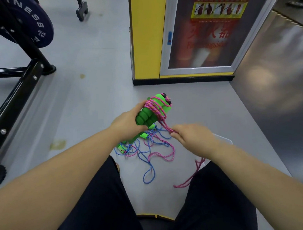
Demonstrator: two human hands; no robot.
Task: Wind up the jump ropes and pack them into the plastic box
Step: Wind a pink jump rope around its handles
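Gym: weight plate (34, 24), equip rack (12, 101)

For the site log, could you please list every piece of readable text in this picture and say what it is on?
"NESS": end of a longer word, on the dark weight plate.
"Fire Extinguish...": blurred, on the red cabinet poster.
Large red characters and yellow strip on that poster: too blurred to read.

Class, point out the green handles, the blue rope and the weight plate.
green handles (144, 118), head view, foam grip by the left hand
blue rope (148, 172), head view, loop on the floor
weight plate (34, 24), head view, lettered face
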